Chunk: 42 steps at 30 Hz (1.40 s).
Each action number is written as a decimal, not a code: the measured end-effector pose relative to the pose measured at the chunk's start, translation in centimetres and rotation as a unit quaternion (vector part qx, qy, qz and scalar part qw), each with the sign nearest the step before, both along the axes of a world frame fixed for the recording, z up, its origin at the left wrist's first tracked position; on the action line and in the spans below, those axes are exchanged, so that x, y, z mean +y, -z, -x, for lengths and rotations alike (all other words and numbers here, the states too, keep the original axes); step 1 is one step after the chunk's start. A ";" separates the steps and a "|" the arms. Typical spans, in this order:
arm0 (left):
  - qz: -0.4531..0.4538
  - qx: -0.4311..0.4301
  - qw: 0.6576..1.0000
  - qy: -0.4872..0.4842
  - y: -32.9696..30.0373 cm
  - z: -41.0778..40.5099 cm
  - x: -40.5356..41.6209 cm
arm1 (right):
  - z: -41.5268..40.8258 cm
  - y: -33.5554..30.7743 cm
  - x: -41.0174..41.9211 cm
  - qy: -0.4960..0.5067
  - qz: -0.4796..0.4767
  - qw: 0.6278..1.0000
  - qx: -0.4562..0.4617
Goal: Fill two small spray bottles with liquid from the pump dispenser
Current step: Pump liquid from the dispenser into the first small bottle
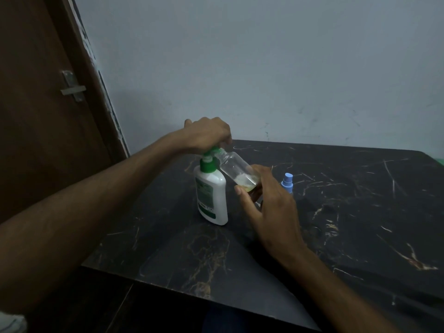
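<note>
Two hands work at the pump dispenser [212, 195], which stands upright on the dark marble table [348, 212]. The left hand [207, 134] sits curled over the green pump head, pressing down on it. The right hand [266, 200] grips the base of a clear spray bottle [236, 170] — tilted, its open neck at the pump's nozzle, a little pale liquid pooled at its bottom. A blue-capped bottle [287, 182] stands just beyond the right hand — to the dispenser's right.

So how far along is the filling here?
Early. In hand: the left hand presses the pump dispenser while the right hand holds the tilted clear spray bottle at its nozzle; only a little liquid sits inside. Left: the blue-capped spray bottle stands capped on the table.
</note>
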<state>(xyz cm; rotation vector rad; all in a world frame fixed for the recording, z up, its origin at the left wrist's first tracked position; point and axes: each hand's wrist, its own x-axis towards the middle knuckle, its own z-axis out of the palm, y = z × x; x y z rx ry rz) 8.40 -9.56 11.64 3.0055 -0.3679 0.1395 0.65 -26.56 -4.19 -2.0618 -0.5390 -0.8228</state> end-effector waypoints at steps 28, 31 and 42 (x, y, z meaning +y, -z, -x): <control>-0.015 0.004 1.000 -0.012 0.4 -0.3 0.2 | 0.2 -0.2 0.1 -0.010 -0.004 1.000 -0.002; -0.028 -0.009 1.000 -0.005 0.0 -0.3 0.1 | 0.2 -0.2 0.1 -0.005 -0.002 1.000 -0.003; -0.033 -0.001 0.999 -0.009 0.1 -0.2 0.1 | -0.1 0.0 0.1 -0.004 -0.007 1.000 -0.008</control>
